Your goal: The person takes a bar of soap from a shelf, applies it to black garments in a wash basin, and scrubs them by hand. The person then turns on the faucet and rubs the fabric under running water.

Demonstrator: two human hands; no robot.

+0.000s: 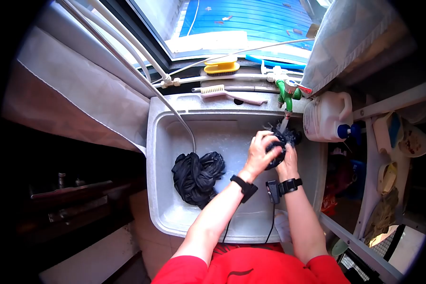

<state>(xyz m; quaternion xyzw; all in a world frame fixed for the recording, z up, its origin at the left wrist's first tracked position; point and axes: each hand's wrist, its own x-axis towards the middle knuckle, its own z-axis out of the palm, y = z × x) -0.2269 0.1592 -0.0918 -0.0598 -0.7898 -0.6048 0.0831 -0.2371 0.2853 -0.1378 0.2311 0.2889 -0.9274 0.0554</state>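
Under the running green tap (284,94), a bunched black cloth (275,158) is wet, with water splashing on its top. My left hand (259,155) grips it from the left, fingers curled over it and slightly blurred. On the right side, my right hand (288,163) closes round the same cloth, its fingers partly hidden behind it. Both hands are above the right part of the grey sink (241,215). A larger heap of dark fabric (197,177) lies on the sink's left side, apart from my hands.
A white brush (215,90) rests on the sink's back ledge, with a yellow brush (221,67) behind it. To the right stands a white jug (324,118) with a blue cap. A flexible hose (177,116) runs down into the basin. Curtains hang at both sides.
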